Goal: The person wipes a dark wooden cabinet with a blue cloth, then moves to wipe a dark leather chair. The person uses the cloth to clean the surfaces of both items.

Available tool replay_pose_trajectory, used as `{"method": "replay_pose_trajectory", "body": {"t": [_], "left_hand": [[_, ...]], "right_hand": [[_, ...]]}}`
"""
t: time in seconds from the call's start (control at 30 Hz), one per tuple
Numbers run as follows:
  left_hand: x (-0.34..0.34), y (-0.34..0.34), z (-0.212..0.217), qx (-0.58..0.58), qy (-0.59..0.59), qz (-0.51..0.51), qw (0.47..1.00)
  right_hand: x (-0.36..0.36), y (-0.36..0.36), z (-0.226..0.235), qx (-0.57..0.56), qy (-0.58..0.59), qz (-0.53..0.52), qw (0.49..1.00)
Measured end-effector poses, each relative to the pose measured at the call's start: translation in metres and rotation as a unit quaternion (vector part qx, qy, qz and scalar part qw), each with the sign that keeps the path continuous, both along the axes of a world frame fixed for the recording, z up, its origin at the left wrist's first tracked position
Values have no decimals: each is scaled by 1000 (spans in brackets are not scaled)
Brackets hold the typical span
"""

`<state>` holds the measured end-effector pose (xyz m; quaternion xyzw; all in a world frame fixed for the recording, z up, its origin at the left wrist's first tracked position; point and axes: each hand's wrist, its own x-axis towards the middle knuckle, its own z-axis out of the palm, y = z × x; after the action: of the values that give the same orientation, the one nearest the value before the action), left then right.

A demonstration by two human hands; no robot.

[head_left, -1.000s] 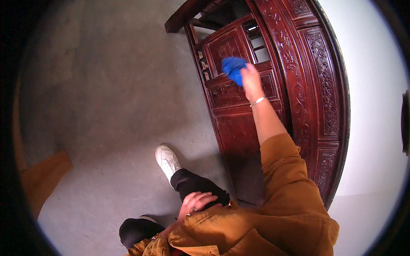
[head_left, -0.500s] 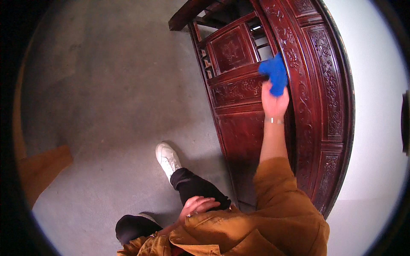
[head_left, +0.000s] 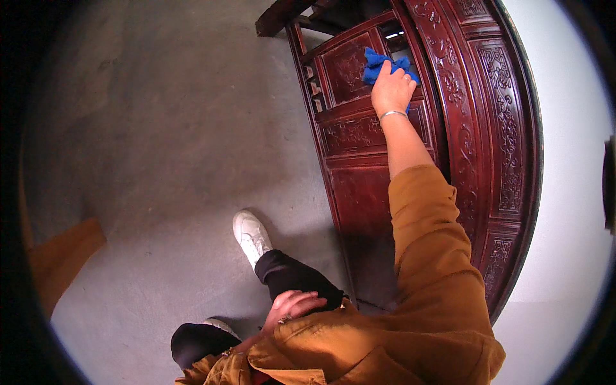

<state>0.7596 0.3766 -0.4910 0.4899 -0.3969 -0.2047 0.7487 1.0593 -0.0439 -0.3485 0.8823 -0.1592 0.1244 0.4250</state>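
Note:
A crumpled blue cloth (head_left: 371, 67) is bunched in my right hand (head_left: 393, 90), whose fingers close over it. The cloth lies against the carved wood of a glossy dark red piece of furniture (head_left: 369, 192), by the upper square panel (head_left: 346, 69) and the open slats beside it. My palm and part of the cloth's underside are hidden. Low in the view, my left hand (head_left: 295, 305) rests on my thigh at the jacket's hem, its fingers laid out flat and holding nothing.
A tall carved side (head_left: 504, 128) of the furniture rises along the right, against a white wall (head_left: 571, 192). Grey floor (head_left: 160, 147) spreads to the left. An orange-brown wooden piece (head_left: 67, 256) stands at the far left. My white shoe (head_left: 249, 234) is near the furniture's base.
My right hand has moved the blue cloth up and left, from the long carved rail toward the square panel, and has turned. My left hand stays on my thigh.

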Motion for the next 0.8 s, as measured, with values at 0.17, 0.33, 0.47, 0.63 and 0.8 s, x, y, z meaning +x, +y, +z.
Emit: {"method": "replay_pose_trajectory", "body": {"t": [0.17, 0.33, 0.47, 0.63, 0.8], "left_hand": [[15, -5, 2, 26, -22, 77, 996], [28, -17, -9, 16, 5, 52, 999], [37, -29, -16, 40, 26, 4, 999], [57, -43, -6, 42, 12, 106, 993], [76, -67, -9, 31, 41, 88, 995]], "right_hand": [[-6, -3, 6, 45, 10, 76, 996], [37, -17, 4, 34, -13, 284, 958], [93, -32, -6, -49, 11, 182, 982], [102, -12, -8, -16, 46, 161, 986], [141, 40, -15, 82, 166, 458, 870]]}}
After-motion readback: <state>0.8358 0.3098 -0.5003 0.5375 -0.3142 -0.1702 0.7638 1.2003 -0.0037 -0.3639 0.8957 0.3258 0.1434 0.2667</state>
